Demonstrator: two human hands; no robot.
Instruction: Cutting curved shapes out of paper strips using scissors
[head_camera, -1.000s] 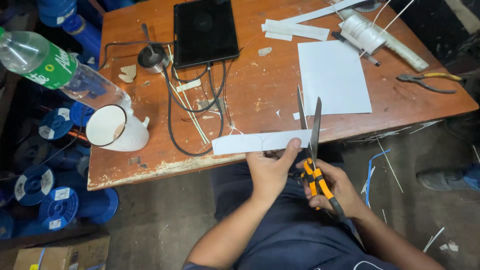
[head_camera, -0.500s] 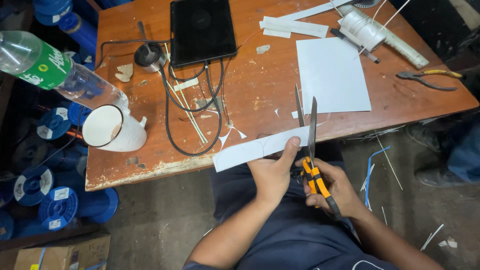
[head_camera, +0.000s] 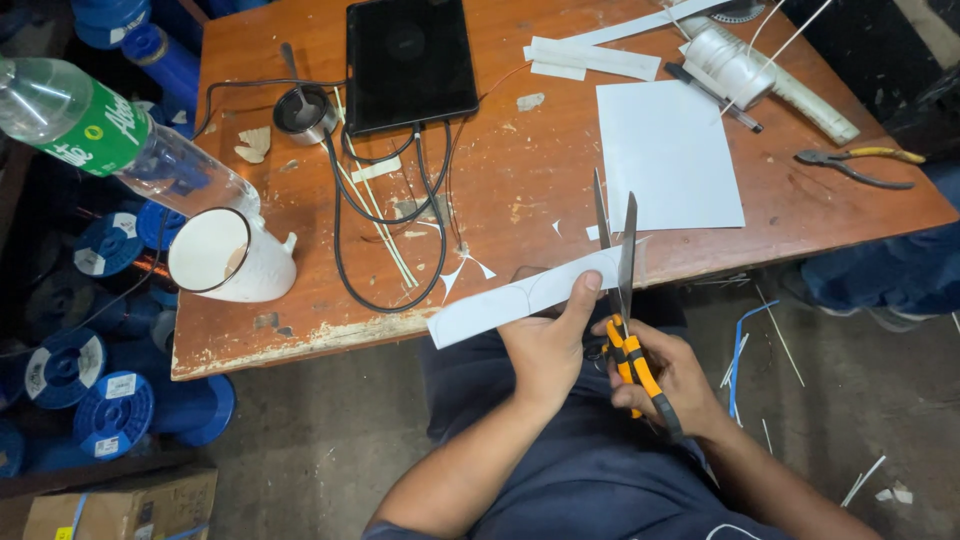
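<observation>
Fingers (head_camera: 585, 300) of the left hand (head_camera: 545, 345) pinch a long white paper strip (head_camera: 520, 298), thumb on top, holding it just off the near edge of the wooden tabletop (head_camera: 520, 190). Curved pencil lines show on the strip. The right hand (head_camera: 670, 375) is wrapped around the orange-and-black handles of a pair of scissors (head_camera: 620, 290), whose blades stand open and straddle the strip's right end. On the tabletop beyond lie a white paper sheet (head_camera: 668, 155), a black tablet (head_camera: 408, 62) with black cables (head_camera: 345, 225), pliers (head_camera: 855, 165) at the far right, and a white cup (head_camera: 228, 258) tipped on its side at the left edge.
</observation>
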